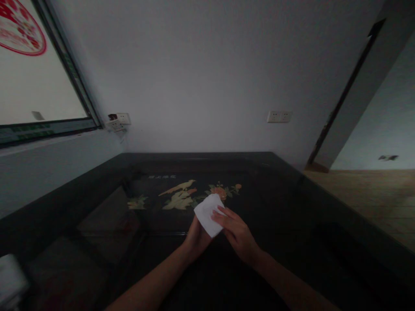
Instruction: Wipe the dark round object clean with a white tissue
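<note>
A folded white tissue [208,214] is held between my two hands, above a dark glossy table. My left hand [196,236] supports it from beneath and from the left; most of its fingers are hidden behind the tissue. On the right side, my right hand [236,232] grips the edge, with fingertips lying across the upper face. Beyond the hands, the dark tabletop [275,203] carries a picture of a bird [177,188] and flowers [218,191], with a line of characters above it.
A blurred white object [12,276] is at the lower left edge. Wall sockets [279,116] sit behind the table, with a plug adapter [114,125] near the window frame [52,128]. Wooden floor [366,194] lies to the right.
</note>
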Tool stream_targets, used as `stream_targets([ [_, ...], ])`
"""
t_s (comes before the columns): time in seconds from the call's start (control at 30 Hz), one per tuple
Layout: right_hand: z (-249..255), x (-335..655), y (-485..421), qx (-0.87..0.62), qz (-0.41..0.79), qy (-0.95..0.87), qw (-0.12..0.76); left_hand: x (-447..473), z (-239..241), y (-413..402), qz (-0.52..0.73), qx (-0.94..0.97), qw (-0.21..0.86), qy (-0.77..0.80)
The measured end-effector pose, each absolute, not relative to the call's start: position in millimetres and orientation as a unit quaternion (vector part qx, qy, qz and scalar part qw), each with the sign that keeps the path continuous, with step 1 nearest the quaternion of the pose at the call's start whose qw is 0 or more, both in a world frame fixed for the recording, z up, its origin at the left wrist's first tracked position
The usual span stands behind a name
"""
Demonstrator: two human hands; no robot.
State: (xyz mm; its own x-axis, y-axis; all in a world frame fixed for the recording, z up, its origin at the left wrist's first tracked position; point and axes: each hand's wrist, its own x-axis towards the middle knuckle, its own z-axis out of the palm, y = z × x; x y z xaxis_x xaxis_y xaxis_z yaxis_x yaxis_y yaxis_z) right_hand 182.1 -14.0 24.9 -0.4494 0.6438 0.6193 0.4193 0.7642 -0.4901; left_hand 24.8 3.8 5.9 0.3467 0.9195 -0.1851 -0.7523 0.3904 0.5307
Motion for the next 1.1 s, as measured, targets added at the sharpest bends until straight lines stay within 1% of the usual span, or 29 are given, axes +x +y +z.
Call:
stream_targets([
  [0.1, 26, 177, -16, -0.325, 0.039, -0.883, 0.337, 26, 0, 8, 0.539, 0.194, 0.791, 0.214],
  [0.23, 24, 173, -16, -0.364, -0.044, -0.886, 0.283, 27, -4, 11, 0.545, 0.194, 0.788, 0.210],
  [0.43, 17, 167, -18, -0.406, -0.083, -0.879, 0.238, 33, -1, 9, 0.582, 0.187, 0.757, 0.230],
  [0.63, 18, 167, -19, -0.410, -0.106, -0.876, 0.231, 32, 0, 6, 0.603, 0.235, 0.724, 0.238],
  [0.9, 14, 167, -16, -0.406, -0.054, -0.887, 0.215, 28, 2, 3, 0.596, 0.289, 0.695, 0.280],
  [1.0, 16, 163, -21, -0.408, -0.013, -0.882, 0.237, 29, 4, 0, 0.595, 0.306, 0.690, 0.277],
  [1.1, 19, 161, -28, -0.420, 0.072, -0.860, 0.282, 30, 7, -3, 0.584, 0.318, 0.692, 0.282],
])
